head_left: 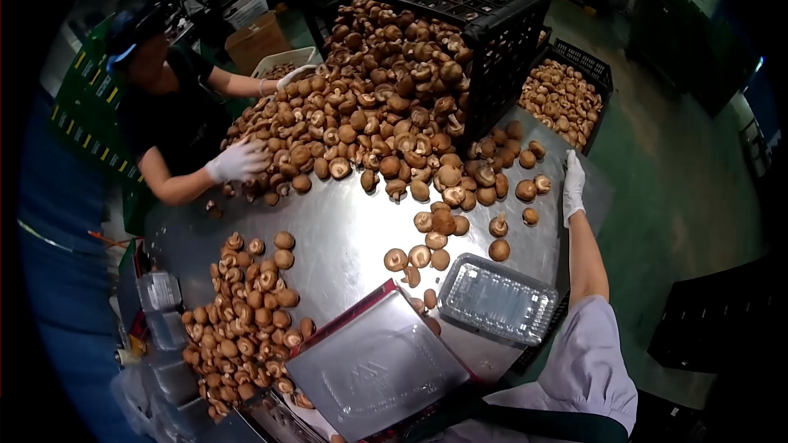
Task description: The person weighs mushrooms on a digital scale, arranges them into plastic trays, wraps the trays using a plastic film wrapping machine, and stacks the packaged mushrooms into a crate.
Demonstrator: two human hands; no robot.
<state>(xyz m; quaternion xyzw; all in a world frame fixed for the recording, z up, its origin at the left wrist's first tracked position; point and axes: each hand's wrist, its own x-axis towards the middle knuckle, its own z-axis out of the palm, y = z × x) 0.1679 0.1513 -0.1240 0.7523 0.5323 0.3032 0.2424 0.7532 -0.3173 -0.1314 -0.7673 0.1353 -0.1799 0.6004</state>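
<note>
My right hand (574,187), in a white glove, reaches along the right edge of the steel table (345,230). Its fingers point away from me, stretched out, with nothing visible in them. Loose shiitake mushrooms (526,190) lie on the metal to its left. Of my left arm, only a pale sliver (316,421) shows at the bottom, beside the scale; its fingers are hidden. The scale's steel plate (377,365) has red edges and carries no mushrooms. A clear plastic tray (499,299) sits between the scale and my right forearm.
A black crate (509,57) lies tipped, spilling a large mushroom heap (353,107). Across the table, a co-worker's gloved hands (238,161) touch the heap. A smaller pile (246,303) and stacked clear trays (164,312) are at left. Another filled crate (566,94) stands beyond the table.
</note>
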